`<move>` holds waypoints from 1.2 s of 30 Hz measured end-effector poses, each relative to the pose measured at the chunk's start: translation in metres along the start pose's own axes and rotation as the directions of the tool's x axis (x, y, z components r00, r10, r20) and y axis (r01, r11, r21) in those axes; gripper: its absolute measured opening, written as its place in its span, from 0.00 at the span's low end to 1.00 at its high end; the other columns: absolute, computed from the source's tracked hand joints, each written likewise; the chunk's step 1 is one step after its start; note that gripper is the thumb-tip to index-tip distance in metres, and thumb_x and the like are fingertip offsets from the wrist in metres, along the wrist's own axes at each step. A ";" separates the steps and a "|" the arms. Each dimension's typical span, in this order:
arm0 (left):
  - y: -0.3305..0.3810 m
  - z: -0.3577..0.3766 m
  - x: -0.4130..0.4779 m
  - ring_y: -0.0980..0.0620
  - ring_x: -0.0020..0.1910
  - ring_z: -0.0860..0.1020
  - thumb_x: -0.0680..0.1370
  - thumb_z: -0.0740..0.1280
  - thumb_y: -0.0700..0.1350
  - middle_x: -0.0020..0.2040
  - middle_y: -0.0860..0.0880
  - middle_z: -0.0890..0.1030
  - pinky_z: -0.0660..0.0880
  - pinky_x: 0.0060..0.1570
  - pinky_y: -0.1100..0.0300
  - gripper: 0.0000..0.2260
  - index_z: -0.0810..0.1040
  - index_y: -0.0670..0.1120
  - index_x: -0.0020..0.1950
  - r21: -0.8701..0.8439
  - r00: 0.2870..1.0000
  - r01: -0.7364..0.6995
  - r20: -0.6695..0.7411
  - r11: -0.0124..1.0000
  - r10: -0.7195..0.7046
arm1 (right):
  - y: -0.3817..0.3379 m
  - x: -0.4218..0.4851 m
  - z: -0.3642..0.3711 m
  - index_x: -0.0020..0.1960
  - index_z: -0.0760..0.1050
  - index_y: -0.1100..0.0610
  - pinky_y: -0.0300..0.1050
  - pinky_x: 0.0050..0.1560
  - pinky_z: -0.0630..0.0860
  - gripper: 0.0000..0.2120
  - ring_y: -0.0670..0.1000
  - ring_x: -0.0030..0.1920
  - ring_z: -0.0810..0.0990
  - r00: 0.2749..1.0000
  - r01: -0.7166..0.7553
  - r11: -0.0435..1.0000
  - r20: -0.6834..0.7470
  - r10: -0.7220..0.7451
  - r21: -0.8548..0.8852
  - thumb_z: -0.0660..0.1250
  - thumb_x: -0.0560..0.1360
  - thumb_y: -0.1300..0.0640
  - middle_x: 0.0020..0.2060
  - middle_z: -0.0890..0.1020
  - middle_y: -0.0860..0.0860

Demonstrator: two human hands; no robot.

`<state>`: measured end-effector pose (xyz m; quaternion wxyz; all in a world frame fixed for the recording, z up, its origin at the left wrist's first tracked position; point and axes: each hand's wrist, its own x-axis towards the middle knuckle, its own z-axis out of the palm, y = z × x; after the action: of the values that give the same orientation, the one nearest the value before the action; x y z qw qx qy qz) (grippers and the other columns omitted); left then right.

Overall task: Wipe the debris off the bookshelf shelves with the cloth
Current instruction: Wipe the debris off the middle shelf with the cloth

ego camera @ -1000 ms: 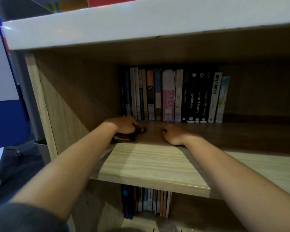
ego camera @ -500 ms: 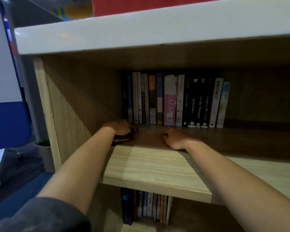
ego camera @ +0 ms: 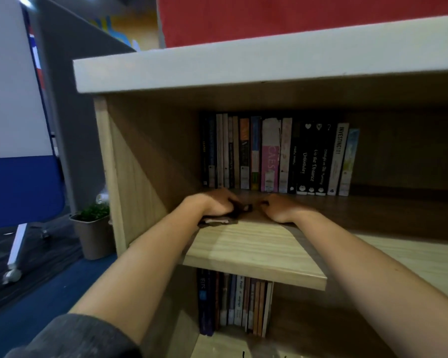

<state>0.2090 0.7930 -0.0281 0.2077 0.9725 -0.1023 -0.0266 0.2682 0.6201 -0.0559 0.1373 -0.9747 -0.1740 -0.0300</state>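
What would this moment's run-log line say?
step: wipe shelf | left hand: grips dark cloth | right hand: rests on shelf, grip unclear | books: upright behind hands

Cloth (ego camera: 217, 221) mostly hidden under left hand (ego camera: 215, 204); only dark scraps show at the hand's 6 and 3 o'clock. Right hand (ego camera: 277, 208): fingertips curl away into shadow, can't tell if they pinch anything. Shelf (ego camera: 248, 249): back half too dark to make out debris, board runs off frame at 3 o'clock. Upper books (ego camera: 277, 153): leftmost spines too dark to read. Lower books (ego camera: 236, 303): titles too small, tops hidden by the shelf. Sleeve (ego camera: 73, 337) cut off at 7 o'clock.
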 end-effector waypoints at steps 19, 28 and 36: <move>-0.014 0.016 -0.132 0.45 0.66 0.69 0.81 0.55 0.40 0.68 0.46 0.72 0.66 0.62 0.57 0.17 0.71 0.49 0.68 -0.024 0.968 0.002 -0.249 1.000 -0.008 | -0.060 -0.147 0.007 0.61 0.75 0.54 0.42 0.56 0.68 0.15 0.52 0.60 0.73 0.970 0.066 0.988 -0.241 -0.032 0.136 0.57 0.77 0.55 0.61 0.76 0.52; -0.003 -0.005 -0.170 0.49 0.54 0.75 0.80 0.56 0.38 0.55 0.46 0.79 0.69 0.54 0.57 0.12 0.78 0.48 0.56 -0.133 0.913 -0.228 -0.374 0.965 0.164 | -0.057 -0.148 0.011 0.61 0.75 0.53 0.42 0.52 0.69 0.14 0.51 0.57 0.74 0.967 0.055 0.985 -0.256 -0.012 0.162 0.57 0.78 0.55 0.60 0.77 0.52; -0.021 0.032 -0.149 0.43 0.67 0.67 0.80 0.55 0.44 0.69 0.44 0.71 0.65 0.65 0.53 0.18 0.69 0.47 0.70 0.028 0.926 0.052 -0.374 0.998 -0.038 | -0.057 -0.152 0.009 0.61 0.75 0.54 0.41 0.51 0.69 0.15 0.50 0.56 0.74 0.972 0.058 0.984 -0.236 -0.017 0.170 0.56 0.78 0.56 0.60 0.77 0.52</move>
<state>0.0647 0.8303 -0.0649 0.2043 0.9656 -0.0391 0.1562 0.1058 0.6233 -0.0666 0.2419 -0.9449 -0.1770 -0.1316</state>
